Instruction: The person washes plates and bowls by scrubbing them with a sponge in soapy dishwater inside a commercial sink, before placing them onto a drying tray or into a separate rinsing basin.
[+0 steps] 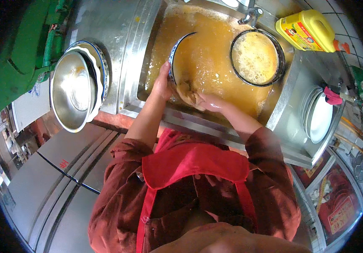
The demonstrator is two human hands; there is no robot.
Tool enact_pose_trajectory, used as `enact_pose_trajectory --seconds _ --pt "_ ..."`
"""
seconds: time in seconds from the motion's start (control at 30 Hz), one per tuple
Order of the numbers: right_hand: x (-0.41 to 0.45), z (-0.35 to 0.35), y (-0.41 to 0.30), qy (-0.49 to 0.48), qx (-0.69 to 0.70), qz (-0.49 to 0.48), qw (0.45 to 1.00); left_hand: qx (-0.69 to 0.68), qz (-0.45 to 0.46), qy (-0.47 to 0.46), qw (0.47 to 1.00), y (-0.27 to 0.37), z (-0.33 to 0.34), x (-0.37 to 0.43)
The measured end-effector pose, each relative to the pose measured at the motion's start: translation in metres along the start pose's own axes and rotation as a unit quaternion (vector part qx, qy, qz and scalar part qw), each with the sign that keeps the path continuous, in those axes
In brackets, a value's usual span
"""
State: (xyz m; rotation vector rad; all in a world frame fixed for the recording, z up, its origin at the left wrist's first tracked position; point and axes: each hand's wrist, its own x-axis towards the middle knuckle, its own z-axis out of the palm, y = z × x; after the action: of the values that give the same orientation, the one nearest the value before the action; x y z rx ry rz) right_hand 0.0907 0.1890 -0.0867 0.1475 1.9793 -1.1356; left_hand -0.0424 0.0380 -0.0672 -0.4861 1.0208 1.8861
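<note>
My left hand (163,83) grips the rim of a blue-and-white patterned bowl or plate (175,47), tilted and partly sunk in brown, murky water. The metal sink (130,63) holds that water. Low in the dish, my right hand (209,101) presses a wet brownish cloth (190,95) against its inner side. Foamy water fills a round dark-rimmed vessel (255,58) on the right side of the sink. Below the waterline the dish's outline is hidden.
Nested metal bowls and plates (74,88) stand left of the sink. A yellow detergent jug (307,31) lies at the upper right, near the faucet (251,15). White plates (320,117) lean on the right counter. A steel cabinet or fridge (58,177) is at lower left.
</note>
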Motion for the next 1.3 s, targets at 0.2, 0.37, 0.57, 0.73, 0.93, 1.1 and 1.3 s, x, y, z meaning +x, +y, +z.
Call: enact_pose_trajectory --seconds 0.2,0.37,0.57,0.73,0.93,1.1,1.3 --pt "0.001 0.018 0.007 0.087 -0.162 0.001 0.983 0.029 0.013 -0.034 0.999 0.0 0.016 -0.01" --pt "0.006 -0.009 -0.043 0.113 0.013 -0.08 0.99 0.065 -0.013 -0.025 0.997 0.004 0.014 -0.015" --pt "0.042 -0.065 -0.059 0.251 0.059 -0.119 0.959 0.16 -0.002 -0.064 0.985 0.01 0.033 -0.028" --pt "0.078 -0.114 -0.042 0.364 0.089 -0.049 0.926 0.297 0.007 0.03 0.954 0.004 0.037 -0.021" --pt "0.083 -0.129 -0.025 0.291 0.014 0.054 0.955 0.265 0.171 0.0 0.949 -0.017 0.055 -0.005" --pt "0.069 -0.11 -0.013 0.297 -0.136 0.123 0.937 0.316 0.183 0.107 0.925 -0.016 0.056 0.006" --pt "0.014 -0.091 -0.018 0.2 -0.264 0.026 0.943 0.238 0.22 0.049 0.945 0.002 0.053 0.012"
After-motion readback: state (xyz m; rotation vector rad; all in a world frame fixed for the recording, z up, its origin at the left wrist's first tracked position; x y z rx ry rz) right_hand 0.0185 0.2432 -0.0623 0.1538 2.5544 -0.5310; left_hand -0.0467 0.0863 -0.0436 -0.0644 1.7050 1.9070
